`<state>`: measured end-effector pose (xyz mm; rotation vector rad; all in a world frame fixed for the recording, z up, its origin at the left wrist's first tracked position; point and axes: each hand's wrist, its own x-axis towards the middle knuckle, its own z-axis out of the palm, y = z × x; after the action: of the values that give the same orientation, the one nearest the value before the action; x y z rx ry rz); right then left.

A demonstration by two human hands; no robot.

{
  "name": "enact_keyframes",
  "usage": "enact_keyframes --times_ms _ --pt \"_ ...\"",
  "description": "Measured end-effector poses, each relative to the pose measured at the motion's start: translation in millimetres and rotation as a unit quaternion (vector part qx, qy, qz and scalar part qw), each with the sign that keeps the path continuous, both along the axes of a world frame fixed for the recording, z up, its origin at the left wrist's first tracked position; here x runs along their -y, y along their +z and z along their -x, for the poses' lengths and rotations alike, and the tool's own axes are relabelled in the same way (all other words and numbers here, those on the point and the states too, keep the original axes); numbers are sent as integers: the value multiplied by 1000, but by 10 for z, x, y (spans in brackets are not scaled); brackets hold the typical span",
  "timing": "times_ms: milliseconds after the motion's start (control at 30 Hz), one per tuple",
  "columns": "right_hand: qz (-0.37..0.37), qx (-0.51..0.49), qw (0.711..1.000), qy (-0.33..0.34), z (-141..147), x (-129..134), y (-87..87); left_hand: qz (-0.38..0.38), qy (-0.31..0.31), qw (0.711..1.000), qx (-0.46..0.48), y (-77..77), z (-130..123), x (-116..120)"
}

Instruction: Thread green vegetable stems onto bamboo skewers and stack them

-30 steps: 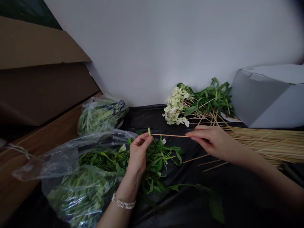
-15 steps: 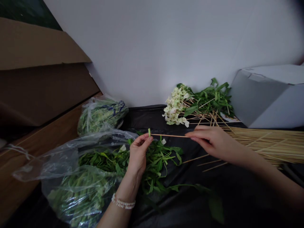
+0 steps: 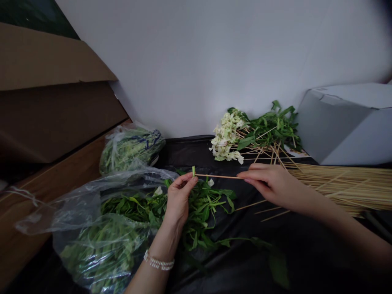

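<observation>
My left hand pinches a short green stem piece between thumb and fingertips, above a pile of loose green leaves. A thin wooden skewer runs level from this piece to the right, its left end meeting the green piece. My right hand grips the skewer's other end with closed fingers. Behind the hands lie skewers bearing whitish-green pieces and skewers with green leaves. Many bare skewers are spread beyond my right forearm.
Clear plastic bags of greens sit at the back left and front left. A cardboard box stands far left, a white box at the right. Black sheeting covers the surface before a pale wall.
My right hand has shifted very slightly left and down with the skewer. My left hand holds almost the same place, the green piece still in its fingertips.
</observation>
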<state>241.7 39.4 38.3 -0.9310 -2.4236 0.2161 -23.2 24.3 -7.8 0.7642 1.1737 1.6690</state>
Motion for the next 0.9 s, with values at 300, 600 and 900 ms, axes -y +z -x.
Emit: enact_keyframes --times_ms 300,600,900 --pt "-6 -11 1000 9 27 -4 -27 29 -48 996 69 29 0 21" --pt "19 -20 1000 2 90 54 -31 24 -79 994 78 20 -13 23" --pt "41 -49 998 25 147 72 -61 -4 -98 995 18 -16 -42 47"
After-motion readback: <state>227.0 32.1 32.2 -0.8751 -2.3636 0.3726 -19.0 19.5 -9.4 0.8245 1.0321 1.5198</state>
